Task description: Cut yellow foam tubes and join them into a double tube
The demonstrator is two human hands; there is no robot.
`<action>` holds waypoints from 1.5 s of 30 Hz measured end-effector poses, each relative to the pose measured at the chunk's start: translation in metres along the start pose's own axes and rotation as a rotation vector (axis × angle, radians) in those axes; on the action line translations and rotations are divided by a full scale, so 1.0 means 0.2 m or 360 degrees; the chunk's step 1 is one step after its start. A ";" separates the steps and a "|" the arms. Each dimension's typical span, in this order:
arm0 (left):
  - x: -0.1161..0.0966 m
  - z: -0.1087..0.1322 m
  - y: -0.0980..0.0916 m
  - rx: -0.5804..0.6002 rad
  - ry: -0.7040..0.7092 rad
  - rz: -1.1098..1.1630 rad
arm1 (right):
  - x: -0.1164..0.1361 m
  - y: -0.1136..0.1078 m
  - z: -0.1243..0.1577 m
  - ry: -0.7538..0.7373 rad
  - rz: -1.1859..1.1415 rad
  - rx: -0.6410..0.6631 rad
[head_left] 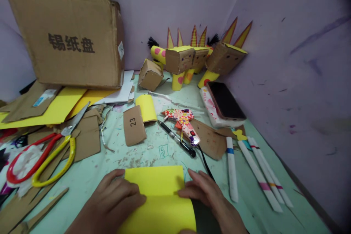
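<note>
A sheet of yellow paper (156, 181) lies on the table in front of me, its near part curled up and over. My left hand (113, 199) grips its left side, fingers bent onto the paper at the curl. On the other side, my right hand (212, 199) pinches the curled edge with its fingertips; part of its thumb shows low at the bottom edge. Beyond the sheet lie a black pen (177, 139) and a flower-patterned glue gun (182, 120) with a black cord. A brown cardboard piece marked 23 (134, 126) rests against a curved yellow paper piece (146, 108).
Red-and-yellow scissors (52, 153) lie on cardboard scraps at left, before a large cardboard box (65, 33). Cardboard animal figures (179, 60) with pointed ears stand at the back. At right are a phone (226, 100) on a tissue pack (210, 108) and several white markers (259, 175).
</note>
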State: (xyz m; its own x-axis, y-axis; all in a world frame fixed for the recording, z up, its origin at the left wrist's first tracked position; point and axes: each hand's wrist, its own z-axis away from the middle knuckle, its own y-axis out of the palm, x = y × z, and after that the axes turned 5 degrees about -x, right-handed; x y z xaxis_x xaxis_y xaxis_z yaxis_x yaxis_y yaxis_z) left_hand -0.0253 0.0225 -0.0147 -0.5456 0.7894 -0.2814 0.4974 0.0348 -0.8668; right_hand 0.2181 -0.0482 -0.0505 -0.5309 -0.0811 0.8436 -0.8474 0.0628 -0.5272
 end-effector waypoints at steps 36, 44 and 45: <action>-0.04 0.08 -0.05 -0.0193 -0.0443 0.0073 | 0.06 0.02 -0.02 -0.0239 -0.0076 -0.0259; 0.05 0.07 -0.17 0.0189 -0.1387 0.0293 | 0.03 0.00 0.05 0.0472 -0.0421 -0.0267; 0.05 0.07 -0.17 0.0299 -0.1392 0.0341 | 0.03 0.00 0.05 0.0487 -0.0442 -0.0245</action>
State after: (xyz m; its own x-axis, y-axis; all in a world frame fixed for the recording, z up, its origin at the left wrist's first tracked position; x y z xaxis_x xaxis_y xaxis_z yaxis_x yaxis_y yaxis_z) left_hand -0.0565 0.0209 0.0067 -0.8084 0.0200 -0.5882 0.5704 -0.2195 -0.7915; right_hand 0.2157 -0.0585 -0.0469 -0.2360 0.1811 0.9547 -0.9339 0.2294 -0.2743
